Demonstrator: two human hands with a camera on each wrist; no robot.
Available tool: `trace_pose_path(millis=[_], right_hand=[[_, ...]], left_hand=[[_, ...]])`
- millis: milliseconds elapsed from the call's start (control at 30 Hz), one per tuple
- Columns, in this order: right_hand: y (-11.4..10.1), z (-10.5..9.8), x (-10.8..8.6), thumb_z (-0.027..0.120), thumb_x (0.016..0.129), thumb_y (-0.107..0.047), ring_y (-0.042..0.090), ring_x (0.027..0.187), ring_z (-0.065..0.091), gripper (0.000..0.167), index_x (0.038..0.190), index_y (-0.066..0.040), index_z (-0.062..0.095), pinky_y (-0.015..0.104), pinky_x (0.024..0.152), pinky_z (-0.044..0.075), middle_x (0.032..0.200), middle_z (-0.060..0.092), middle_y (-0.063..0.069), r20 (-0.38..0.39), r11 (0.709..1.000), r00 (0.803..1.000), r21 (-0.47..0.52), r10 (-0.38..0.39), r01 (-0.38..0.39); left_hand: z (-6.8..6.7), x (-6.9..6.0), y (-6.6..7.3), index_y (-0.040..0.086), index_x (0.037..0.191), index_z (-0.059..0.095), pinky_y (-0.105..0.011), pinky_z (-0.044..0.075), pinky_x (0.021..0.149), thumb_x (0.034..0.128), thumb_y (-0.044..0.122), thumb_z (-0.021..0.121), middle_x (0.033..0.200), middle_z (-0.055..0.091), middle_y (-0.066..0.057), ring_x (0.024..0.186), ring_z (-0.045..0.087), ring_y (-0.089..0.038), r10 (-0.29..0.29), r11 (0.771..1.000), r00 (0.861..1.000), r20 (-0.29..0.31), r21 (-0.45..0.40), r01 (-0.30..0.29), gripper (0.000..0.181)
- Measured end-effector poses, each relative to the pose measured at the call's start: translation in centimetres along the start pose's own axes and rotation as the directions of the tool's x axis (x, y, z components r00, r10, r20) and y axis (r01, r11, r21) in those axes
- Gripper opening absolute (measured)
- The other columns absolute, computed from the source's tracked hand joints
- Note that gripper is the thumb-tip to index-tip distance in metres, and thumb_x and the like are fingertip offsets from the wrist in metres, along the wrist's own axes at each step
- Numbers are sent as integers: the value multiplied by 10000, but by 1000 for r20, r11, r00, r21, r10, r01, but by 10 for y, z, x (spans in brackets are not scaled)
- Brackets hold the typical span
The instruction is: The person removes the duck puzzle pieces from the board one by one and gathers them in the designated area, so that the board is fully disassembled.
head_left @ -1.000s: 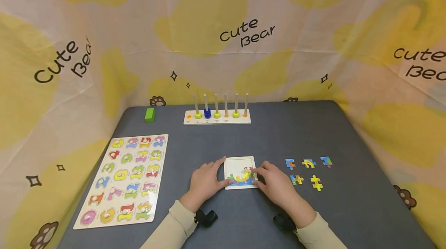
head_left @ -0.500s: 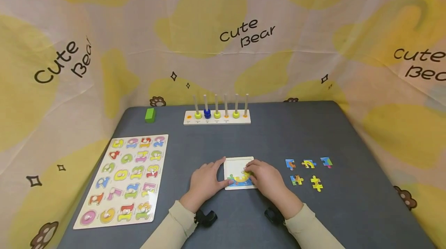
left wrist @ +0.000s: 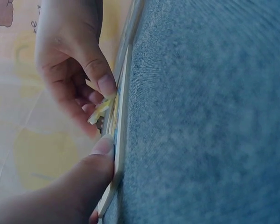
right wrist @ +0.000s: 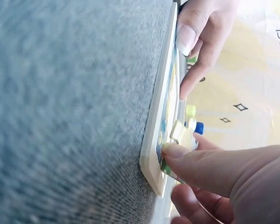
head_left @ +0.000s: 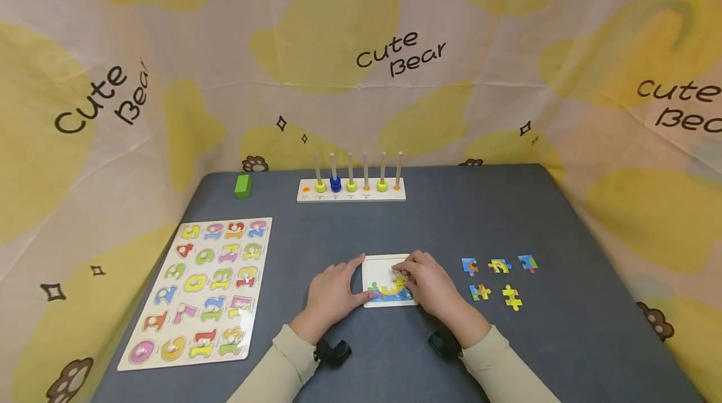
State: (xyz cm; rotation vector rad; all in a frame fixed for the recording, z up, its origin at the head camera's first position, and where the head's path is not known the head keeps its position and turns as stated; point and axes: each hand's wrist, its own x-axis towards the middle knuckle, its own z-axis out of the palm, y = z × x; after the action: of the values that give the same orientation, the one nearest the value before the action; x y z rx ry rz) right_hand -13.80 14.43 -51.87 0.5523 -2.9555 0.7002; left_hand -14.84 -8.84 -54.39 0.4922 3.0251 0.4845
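In middle of table point(head_left: 316, 227), square tray point(head_left: 382, 267), near part filled with puzzle picture. Left hand point(head_left: 329, 293): thumb and forefinger spread wide along tray's left side. Right hand point(head_left: 437, 290): fingers pinching puzzle piece point(left wrist: 100, 112), tilted, over tray's right part, covering some of it from head view. To right, apart from hand: five loose pieces point(head_left: 512, 297). Left: number board point(head_left: 188, 360). Behind: peg stand point(head_left: 361, 195) with coloured rings point(head_left: 335, 185); green block point(head_left: 242, 187) near far left corner.
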Motion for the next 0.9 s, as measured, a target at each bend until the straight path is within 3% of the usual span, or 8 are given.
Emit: trace_pose_path(millis=[233, 400, 567, 733, 900], right_hand=[[3, 3, -1, 839, 869, 4, 115, 779, 487, 233, 1035, -153, 795, 302, 714, 477, 912, 535, -55, -26, 998, 1000, 64, 9, -8], [3, 2, 1, 851, 855, -5, 106, 677, 452, 210, 971, -162, 773, 286, 634, 415, 819, 483, -76, -23, 999, 999, 40, 26, -25], [2, -5, -3, 854, 864, -43, 96, 685, 462, 144, 951, -139, 791, 283, 643, 431, 811, 514, -76, -4, 1000, 1000, 16, 27, -27], [4, -21, -16, 853, 858, -33, 75, 703, 501, 126, 937, -117, 800, 282, 665, 479, 840, 548, -70, -36, 996, 996, 49, 76, -74], [9, -28, -17, 834, 871, -13, 77, 720, 516, 125, 952, -102, 798, 279, 675, 492, 856, 561, -60, -55, 994, 995, 76, 77, -73]], left_hand=[[2, -1, -1, 183, 1524, 563, -405, 535, 694, 822, 671, 795, 1160, 728, -97, 942, 664, -274, 2, 1000, 1000, -7, -6, -2, 886], [1, 2, -2, 185, 1526, 561, -398, 530, 692, 823, 673, 791, 1178, 727, -95, 937, 662, -267, 10, 1000, 1000, -24, 1, -10, 886], [0, 3, -1, 183, 1527, 560, -408, 534, 709, 823, 672, 794, 1196, 726, -97, 940, 662, -270, 8, 1000, 1000, -20, 1, -8, 889], [2, 2, 0, 181, 1543, 541, -414, 535, 728, 832, 673, 786, 1230, 718, -105, 955, 660, -270, 5, 1000, 1000, 10, -16, -5, 898], [3, 4, -3, 180, 1541, 542, -385, 519, 696, 824, 668, 797, 1194, 725, -96, 923, 653, -256, 7, 1000, 1000, -11, -7, -7, 903]])
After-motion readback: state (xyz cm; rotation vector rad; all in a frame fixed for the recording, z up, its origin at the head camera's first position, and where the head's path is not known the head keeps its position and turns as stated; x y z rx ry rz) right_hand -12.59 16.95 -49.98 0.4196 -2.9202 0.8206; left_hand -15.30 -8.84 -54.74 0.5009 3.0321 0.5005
